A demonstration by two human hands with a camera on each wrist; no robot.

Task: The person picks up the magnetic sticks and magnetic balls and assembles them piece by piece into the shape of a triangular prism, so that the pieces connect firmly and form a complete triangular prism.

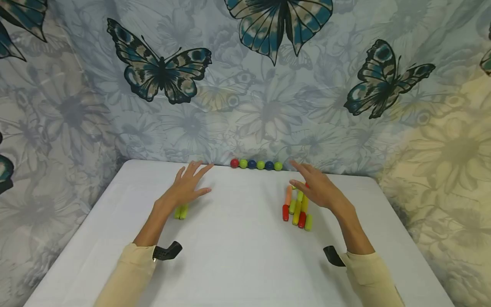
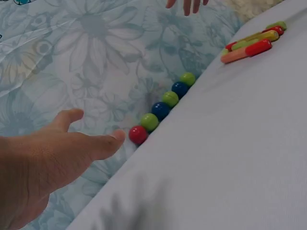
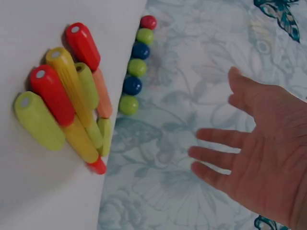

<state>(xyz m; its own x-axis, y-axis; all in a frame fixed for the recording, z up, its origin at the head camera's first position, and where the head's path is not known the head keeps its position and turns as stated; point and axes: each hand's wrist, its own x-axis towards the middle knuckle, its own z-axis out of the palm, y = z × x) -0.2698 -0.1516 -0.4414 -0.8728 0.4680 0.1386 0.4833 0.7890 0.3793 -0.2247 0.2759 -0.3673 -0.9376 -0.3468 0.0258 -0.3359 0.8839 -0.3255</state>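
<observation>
My left hand (image 1: 186, 187) hovers over the left part of the table with fingers spread, holding nothing. Under its wrist lie short green sticks (image 1: 181, 212), partly hidden by the hand. My right hand (image 1: 320, 186), also empty with fingers extended, is above the far end of a bundle of coloured sticks (image 1: 297, 209). These sticks are red, yellow, green and orange, laid side by side and end to end; the right wrist view shows red sticks (image 3: 53, 96) and a green stick (image 3: 39, 120) closest. Between the hands, a row of red, green and blue balls (image 1: 252, 164) lines the table's back edge.
The white table (image 1: 238, 256) ends at a wall cloth (image 1: 268, 106) printed with flowers and butterflies. Black straps with cameras (image 1: 167, 250) sit at both wrists, by the cream sleeves (image 1: 126, 277).
</observation>
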